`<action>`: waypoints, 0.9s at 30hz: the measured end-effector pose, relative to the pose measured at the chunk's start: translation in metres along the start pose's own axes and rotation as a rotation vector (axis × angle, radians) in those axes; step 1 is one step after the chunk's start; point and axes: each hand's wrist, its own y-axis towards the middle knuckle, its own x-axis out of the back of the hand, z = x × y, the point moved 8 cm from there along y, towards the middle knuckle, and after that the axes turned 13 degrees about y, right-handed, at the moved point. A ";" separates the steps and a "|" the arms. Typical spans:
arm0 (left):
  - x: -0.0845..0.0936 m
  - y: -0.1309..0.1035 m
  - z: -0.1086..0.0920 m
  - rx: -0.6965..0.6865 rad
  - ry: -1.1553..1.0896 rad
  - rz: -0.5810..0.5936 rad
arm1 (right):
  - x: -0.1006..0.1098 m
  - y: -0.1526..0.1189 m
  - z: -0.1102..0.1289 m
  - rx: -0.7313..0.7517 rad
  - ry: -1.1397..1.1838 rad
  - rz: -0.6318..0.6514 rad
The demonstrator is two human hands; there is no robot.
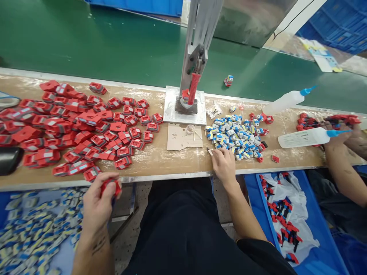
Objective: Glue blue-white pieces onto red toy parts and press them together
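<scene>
My left hand is closed around a red plastic housing, just off the table's front edge. To its left and beyond lies a large heap of similar red housings, many with grey bands. My right hand rests low over the table, its thumb and fingers pinched on a small light and dark piece too small to name. Right beside it spreads a pile of small white, blue and yellow blocks. Between my hands and farther back stands a press with a red handle on a metal base plate.
A cardboard piece carries a rubber band. Two white squeeze bottles with blue nozzles are at right, near a co-worker's hands. Below are a bin of blocks at left and a blue tray with red-black parts. A green conveyor runs behind.
</scene>
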 end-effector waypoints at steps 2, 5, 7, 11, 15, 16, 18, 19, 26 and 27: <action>0.001 0.012 -0.017 -0.089 -0.219 -0.265 | 0.010 -0.005 0.002 0.019 0.026 -0.108; -0.043 0.042 -0.038 -0.115 -0.389 -0.154 | 0.016 -0.002 0.010 0.049 0.127 -0.165; -0.066 0.063 -0.048 -0.130 -0.439 -0.087 | 0.015 0.016 0.015 0.055 0.219 -0.157; -0.095 0.107 -0.059 -0.167 -0.434 0.010 | -0.001 0.080 0.023 0.052 0.362 -0.011; -0.113 0.152 -0.063 -0.186 -0.403 0.058 | -0.028 0.131 0.029 0.072 0.422 0.250; -0.118 0.163 -0.065 -0.201 -0.392 0.063 | -0.033 0.137 0.031 0.088 0.429 0.293; -0.124 0.181 -0.071 -0.254 -0.366 0.064 | -0.038 0.146 0.036 0.133 0.432 0.352; -0.126 0.189 -0.074 -0.282 -0.350 0.057 | -0.039 0.149 0.038 0.159 0.430 0.374; -0.124 0.203 -0.077 -0.368 -0.138 -0.043 | -0.044 0.152 0.053 0.340 0.530 0.394; -0.124 0.201 -0.076 -0.366 -0.118 -0.045 | -0.046 0.150 0.054 0.354 0.545 0.391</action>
